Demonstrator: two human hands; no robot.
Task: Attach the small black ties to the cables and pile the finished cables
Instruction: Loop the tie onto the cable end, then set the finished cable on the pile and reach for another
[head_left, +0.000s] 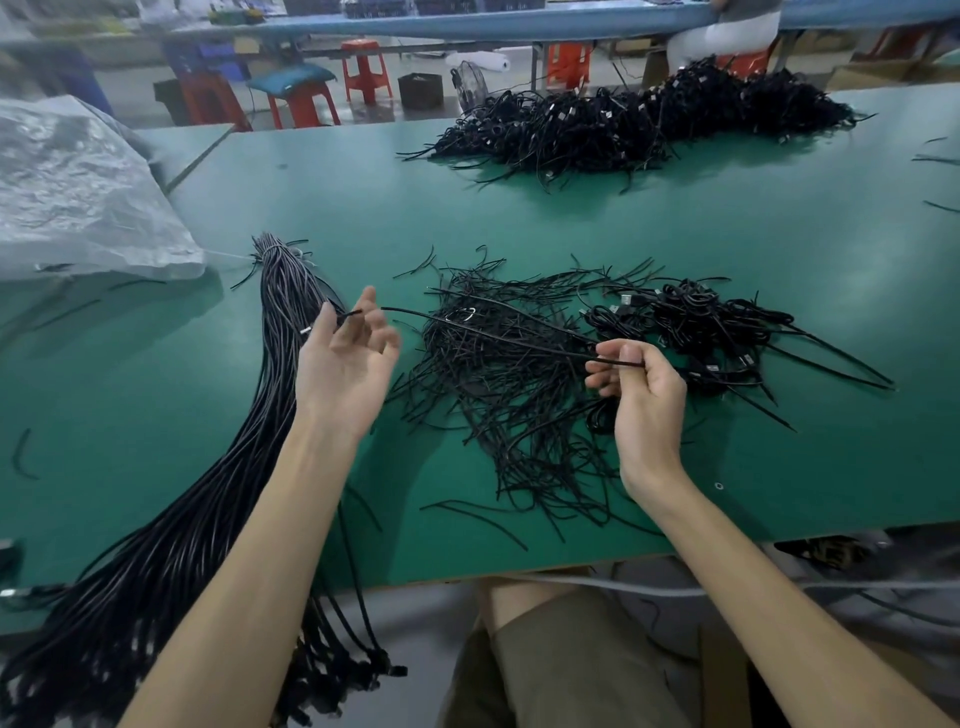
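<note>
A long bundle of black cables (218, 493) runs from the table's middle left down over its front edge. A loose heap of small black ties (509, 395) lies in the centre. My left hand (345, 364) is raised palm up beside the bundle, pinching the end of one cable (349, 314) between thumb and fingers. My right hand (636, 384) hovers over the heap and pinches a thin black tie (493, 332) whose free end points toward my left hand. A small pile of coiled, tied cables (696, 322) sits just right of the heap.
A large pile of tied cables (639, 124) lies at the table's (363, 197) far right. A crumpled clear plastic bag (78, 192) covers the far left. Stray ties dot the green top. Red stools and a seated person are beyond the table. My knees show below the front edge.
</note>
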